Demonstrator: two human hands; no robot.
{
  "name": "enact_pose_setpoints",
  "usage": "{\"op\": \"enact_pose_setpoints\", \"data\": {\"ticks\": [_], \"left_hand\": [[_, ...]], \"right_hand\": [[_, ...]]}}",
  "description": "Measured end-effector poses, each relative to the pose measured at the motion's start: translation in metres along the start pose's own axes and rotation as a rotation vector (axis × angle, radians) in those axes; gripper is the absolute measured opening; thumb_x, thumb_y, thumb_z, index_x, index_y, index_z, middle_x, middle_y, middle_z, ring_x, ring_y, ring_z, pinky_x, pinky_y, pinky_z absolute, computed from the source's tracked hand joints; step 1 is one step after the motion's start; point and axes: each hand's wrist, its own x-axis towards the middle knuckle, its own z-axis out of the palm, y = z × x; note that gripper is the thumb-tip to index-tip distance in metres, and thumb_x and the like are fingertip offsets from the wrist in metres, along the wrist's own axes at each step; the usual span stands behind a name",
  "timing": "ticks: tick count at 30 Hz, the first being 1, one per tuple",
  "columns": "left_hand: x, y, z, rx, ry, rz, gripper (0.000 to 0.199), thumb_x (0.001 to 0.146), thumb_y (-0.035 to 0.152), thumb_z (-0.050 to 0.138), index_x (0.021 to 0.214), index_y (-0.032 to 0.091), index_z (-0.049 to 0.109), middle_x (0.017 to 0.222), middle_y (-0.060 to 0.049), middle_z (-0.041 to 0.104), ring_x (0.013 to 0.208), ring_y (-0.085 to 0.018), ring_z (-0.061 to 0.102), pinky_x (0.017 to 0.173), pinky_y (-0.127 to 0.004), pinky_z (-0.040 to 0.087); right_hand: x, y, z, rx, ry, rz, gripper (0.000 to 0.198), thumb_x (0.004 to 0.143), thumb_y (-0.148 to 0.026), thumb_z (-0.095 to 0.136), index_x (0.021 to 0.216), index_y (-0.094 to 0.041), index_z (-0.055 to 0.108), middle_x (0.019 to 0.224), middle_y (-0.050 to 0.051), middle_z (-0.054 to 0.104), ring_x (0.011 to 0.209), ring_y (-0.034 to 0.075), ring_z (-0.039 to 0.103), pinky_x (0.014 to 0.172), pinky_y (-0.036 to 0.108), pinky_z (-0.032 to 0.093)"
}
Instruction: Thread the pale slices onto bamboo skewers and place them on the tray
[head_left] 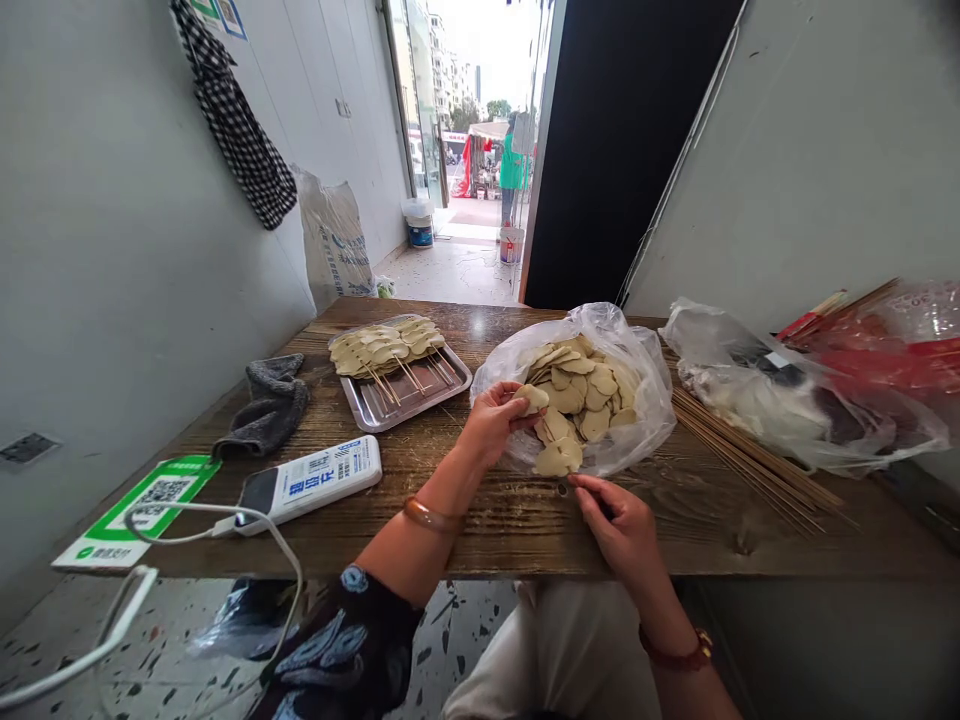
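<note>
My left hand point(499, 420) is closed on a thin, pale yellow slice point(532, 399), pinched between thumb and fingers over the bag's left side. Many similar slices point(596, 385) lie heaped in an open clear plastic bag point(651, 400). My right hand point(619, 525) is at the bag's front edge, thumb and forefinger pinched together just below a few overlapping slices point(557, 459). What those fingertips grip is too small to make out. On the left, a metal tray point(379, 410) carries slices threaded on sticks point(390, 345), the bare stick ends pointing toward me.
Loose bamboo skewers point(739, 450) lie right of the bag, beside crumpled plastic bags point(787, 400). Left on the wooden table point(450, 500) are a grey cloth point(274, 400), a white power bank point(322, 480) with a cable and a green QR-code card point(142, 510). A person point(511, 165) stands beyond the doorway.
</note>
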Motion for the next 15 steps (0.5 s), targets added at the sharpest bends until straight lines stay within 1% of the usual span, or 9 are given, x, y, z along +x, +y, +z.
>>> {"op": "enact_pose_setpoints", "data": {"ticks": [6,10,15], "left_hand": [[-0.0017,0.0018,0.0007,-0.007,0.010,0.008,0.036,0.060,0.026,0.081,0.081,0.012,0.056,0.073,-0.003,0.066,0.066,-0.018,0.068,0.063,-0.032,0.058],[-0.0011,0.0006,-0.0009,-0.034,0.012,0.000,0.035,0.059,0.024,0.081,0.080,0.013,0.056,0.071,-0.002,0.066,0.063,-0.016,0.066,0.063,-0.033,0.058],[-0.0007,-0.0006,-0.0009,-0.032,-0.001,-0.022,0.033,0.061,0.022,0.080,0.080,0.013,0.055,0.070,-0.002,0.065,0.059,-0.016,0.066,0.059,-0.032,0.058]], "right_hand": [[-0.0002,0.0008,0.0002,-0.008,0.007,-0.006,0.023,0.086,-0.031,0.057,0.097,-0.021,0.075,0.098,0.006,0.076,0.091,0.023,0.071,0.082,0.035,0.056],[-0.0007,0.0028,0.0013,-0.005,0.008,-0.025,0.022,0.086,-0.031,0.058,0.096,-0.021,0.075,0.097,0.006,0.076,0.090,0.023,0.072,0.081,0.035,0.057],[-0.0005,0.0033,0.0022,0.009,0.013,-0.035,0.022,0.085,-0.030,0.059,0.096,-0.022,0.075,0.097,0.006,0.076,0.090,0.022,0.072,0.081,0.034,0.057]]}}
